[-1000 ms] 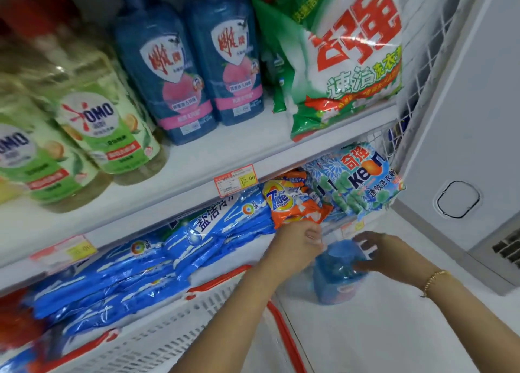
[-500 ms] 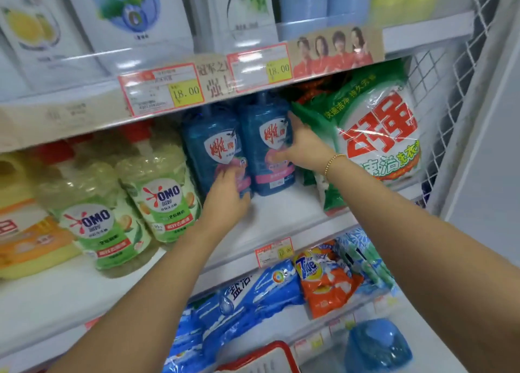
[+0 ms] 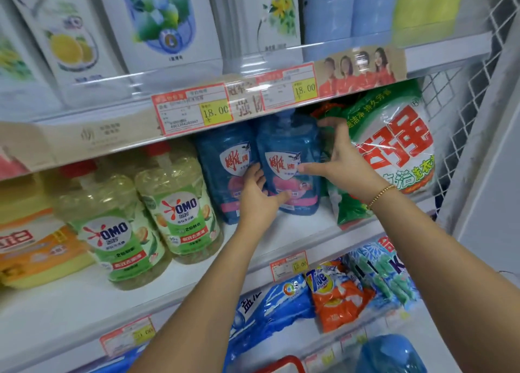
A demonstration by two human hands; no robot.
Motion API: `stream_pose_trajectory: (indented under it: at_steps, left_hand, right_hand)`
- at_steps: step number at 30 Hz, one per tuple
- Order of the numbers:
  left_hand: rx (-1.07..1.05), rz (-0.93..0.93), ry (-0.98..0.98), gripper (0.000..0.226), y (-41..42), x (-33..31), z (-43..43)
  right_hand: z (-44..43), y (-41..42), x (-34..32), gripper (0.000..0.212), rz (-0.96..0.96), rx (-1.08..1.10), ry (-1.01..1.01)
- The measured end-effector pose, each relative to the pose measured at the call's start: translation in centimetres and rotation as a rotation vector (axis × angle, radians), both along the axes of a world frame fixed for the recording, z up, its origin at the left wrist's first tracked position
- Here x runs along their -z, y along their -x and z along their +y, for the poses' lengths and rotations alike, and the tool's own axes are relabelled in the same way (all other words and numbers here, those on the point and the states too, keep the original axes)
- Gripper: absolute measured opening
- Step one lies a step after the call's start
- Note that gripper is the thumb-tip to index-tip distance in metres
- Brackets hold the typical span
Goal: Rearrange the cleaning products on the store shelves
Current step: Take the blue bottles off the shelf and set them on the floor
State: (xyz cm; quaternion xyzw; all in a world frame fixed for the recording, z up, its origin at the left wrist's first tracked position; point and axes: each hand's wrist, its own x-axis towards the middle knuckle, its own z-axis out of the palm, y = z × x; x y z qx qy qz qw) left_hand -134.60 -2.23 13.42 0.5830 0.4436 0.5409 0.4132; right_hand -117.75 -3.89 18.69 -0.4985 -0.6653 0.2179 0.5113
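Both hands are clasping a glossy translucent blue plastic bottle with a shield label (image 3: 287,161), standing on the white shelf (image 3: 298,226). The left hand (image 3: 257,201) is gripping its lower left side while the right hand (image 3: 344,164) is gripping its right edge, beside a crinkly green-and-white powder bag (image 3: 394,153).

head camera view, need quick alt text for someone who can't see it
Both hands, left hand and right hand, grip the right blue detergent bottle on a middle store shelf. Green OMO bottles stand to its left, a green-and-white powder bag to its right.
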Motion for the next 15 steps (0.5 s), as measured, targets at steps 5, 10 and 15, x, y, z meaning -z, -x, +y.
stream_pose_trajectory:
  at_steps: [5,10,15]
  left_hand:
    - [0.048,0.155,-0.084,0.095,-0.4,-1.2,-1.9]
    - [0.101,0.256,-0.067,0.101,0.1,-2.4,-3.1]
    - [0.187,0.309,0.017,0.073,1.4,-4.3,-3.4]
  right_hand:
    - [-1.6,0.6,-0.7,0.111,-0.065,0.138,-0.049]
    - [-4.6,-0.6,-1.0,0.097,0.040,0.093,-0.019]
    - [-5.8,0.7,-1.5,0.096,0.019,0.029,-0.011]
